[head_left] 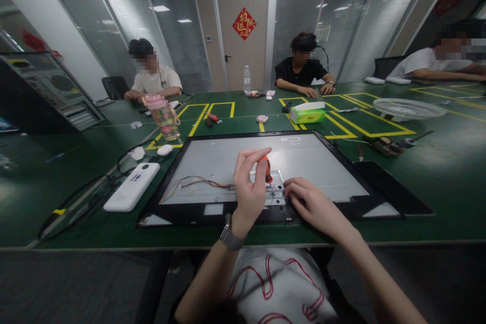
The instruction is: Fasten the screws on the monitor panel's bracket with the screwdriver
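left hand (248, 187) is closed round an orange screwdriver (268, 168), hiding most of its handle; the tip is hard to make out. right hand (311, 205) rests flat, fingers together, on the monitor panel (326, 162) beside a small board (276, 190), partly covered. farther off, a tissue box (307, 113).

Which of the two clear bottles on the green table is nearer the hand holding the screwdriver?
The pink-lidded, flower-printed bottle, left of the grey panel, is nearer the left hand; the slim water bottle stands far back.
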A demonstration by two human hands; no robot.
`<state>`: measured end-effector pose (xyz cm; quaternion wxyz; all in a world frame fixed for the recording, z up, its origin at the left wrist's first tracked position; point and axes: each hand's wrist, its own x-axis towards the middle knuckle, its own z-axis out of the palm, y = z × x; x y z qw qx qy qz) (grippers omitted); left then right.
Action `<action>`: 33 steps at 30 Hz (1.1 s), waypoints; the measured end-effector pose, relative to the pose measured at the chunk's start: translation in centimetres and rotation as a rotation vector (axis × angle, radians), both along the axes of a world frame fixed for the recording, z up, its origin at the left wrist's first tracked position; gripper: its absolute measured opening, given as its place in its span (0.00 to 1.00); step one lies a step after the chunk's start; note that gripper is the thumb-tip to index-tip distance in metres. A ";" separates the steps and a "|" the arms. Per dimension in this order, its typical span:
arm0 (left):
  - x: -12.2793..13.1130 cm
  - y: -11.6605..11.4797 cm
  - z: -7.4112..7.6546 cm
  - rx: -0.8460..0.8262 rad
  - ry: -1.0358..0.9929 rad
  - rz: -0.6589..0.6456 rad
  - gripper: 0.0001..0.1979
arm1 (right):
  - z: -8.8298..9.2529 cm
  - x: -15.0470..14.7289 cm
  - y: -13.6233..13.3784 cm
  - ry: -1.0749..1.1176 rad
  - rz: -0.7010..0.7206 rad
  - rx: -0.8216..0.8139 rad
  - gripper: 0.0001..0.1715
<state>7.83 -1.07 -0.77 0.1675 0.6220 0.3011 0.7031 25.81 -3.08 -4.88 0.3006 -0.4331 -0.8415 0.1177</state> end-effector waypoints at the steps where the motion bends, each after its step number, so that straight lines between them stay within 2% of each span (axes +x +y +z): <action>1: 0.0 0.0 0.0 -0.019 -0.006 -0.023 0.13 | 0.0 0.0 0.0 -0.003 -0.001 -0.003 0.13; 7: 0.1 0.1 -0.2 -0.080 -0.050 -0.130 0.14 | 0.1 0.1 0.0 -0.006 -0.003 -0.009 0.13; 11: 0.1 0.2 -0.1 -0.022 0.006 -0.017 0.08 | 0.1 0.0 0.0 0.000 -0.003 -0.004 0.13; 13: 0.0 0.2 0.0 -0.015 0.021 0.010 0.08 | 0.1 0.0 0.0 0.001 -0.001 -0.004 0.13; 19: 0.0 -0.1 0.0 -0.069 -0.017 -0.178 0.16 | 0.2 -0.1 0.0 0.008 0.004 -0.001 0.14; 21: 0.1 0.0 -0.1 -0.082 -0.029 -0.152 0.14 | 0.3 -0.1 0.0 0.010 -0.001 0.003 0.14; 24: 0.1 0.1 -0.1 -0.040 0.005 -0.043 0.08 | 0.2 0.0 0.0 0.007 -0.004 0.006 0.13; 27: 0.0 0.1 0.0 -0.020 0.009 -0.002 0.08 | 0.1 0.0 0.0 0.003 -0.002 0.000 0.13; 31: -0.1 0.0 0.0 -0.063 -0.036 -0.118 0.15 | 0.0 0.1 0.0 0.005 -0.001 0.001 0.13; 33: -0.1 0.0 0.1 -0.082 -0.031 -0.124 0.14 | 0.0 0.1 0.0 0.004 -0.001 0.002 0.13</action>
